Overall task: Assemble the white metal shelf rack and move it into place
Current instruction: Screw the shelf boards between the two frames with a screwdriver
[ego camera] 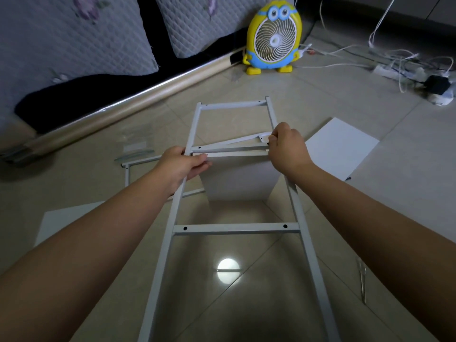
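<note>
White metal side frame point(235, 229), ladder-form, held at centre, running 6 to 12 o'clock over the tiled floor point(320, 99).
White shelf boards: one under the frame point(239, 178), one at 2 o'clock point(343, 146), one at 8 o'clock point(64, 218). Yellow cartoon fan point(274, 35) at 12 o'clock. Left hand point(183, 166) wraps the left rail, fingers curled round it; right hand point(287, 149) grips the right rail, beside a loose slanted bar point(229, 143).

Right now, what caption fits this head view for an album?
Left hand and right hand grip a white frame over the floor, fan behind.
</note>
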`<state>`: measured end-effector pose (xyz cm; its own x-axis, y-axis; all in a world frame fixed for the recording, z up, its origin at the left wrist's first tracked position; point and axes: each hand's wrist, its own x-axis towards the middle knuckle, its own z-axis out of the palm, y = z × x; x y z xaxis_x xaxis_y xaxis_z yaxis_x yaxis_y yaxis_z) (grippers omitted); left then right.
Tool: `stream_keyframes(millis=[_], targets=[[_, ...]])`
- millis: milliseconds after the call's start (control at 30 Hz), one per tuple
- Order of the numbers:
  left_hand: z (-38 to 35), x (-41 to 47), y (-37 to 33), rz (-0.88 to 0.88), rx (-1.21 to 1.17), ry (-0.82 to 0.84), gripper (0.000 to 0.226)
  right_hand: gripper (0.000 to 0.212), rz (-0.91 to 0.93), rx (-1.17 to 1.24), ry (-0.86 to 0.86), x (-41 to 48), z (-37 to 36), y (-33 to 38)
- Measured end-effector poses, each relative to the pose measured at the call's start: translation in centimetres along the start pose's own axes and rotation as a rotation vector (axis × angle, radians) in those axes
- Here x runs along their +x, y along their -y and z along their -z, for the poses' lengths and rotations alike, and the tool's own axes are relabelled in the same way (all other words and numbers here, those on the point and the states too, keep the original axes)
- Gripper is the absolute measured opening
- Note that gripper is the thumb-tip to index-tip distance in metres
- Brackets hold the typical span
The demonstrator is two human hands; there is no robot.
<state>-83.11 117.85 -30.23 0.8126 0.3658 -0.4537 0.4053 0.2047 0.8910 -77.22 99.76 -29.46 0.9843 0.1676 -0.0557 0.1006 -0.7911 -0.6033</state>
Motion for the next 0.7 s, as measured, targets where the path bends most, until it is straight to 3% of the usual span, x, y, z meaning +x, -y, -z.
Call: stream_keyframes(millis=[100,233,333,433,533,700], targets=[[-0.4,0.2,-0.7,-0.021,0.069,-0.027,0.006,0.022,0.014,-0.018,-0.016,0.0,0.8,0.1],[-0.9,0.6,-1.0,-0.058,0.216,-0.085,0.028,0.022,0.043,-0.030,-0.041,-0.2,1.6,0.3],[-1.1,0.7,-1.0,-0.094,0.296,-0.136,0.020,0.024,0.040,-0.014,-0.053,-0.1,1.7,-0.1],[-1.3,0.3,-0.9,-0.122,0.307,-0.172,0.006,0.025,0.016,0.039,-0.056,0.0,1.5,-0.5],[-1.0,0.3,-0.4,-0.128,0.292,-0.174,0.028,0.024,0.001,0.082,-0.061,0.0,1.1,-0.6],[-0.5,0.4,-0.5,-0.101,0.301,-0.147,0.023,0.024,0.005,0.068,-0.052,0.1,1.0,-0.6]])
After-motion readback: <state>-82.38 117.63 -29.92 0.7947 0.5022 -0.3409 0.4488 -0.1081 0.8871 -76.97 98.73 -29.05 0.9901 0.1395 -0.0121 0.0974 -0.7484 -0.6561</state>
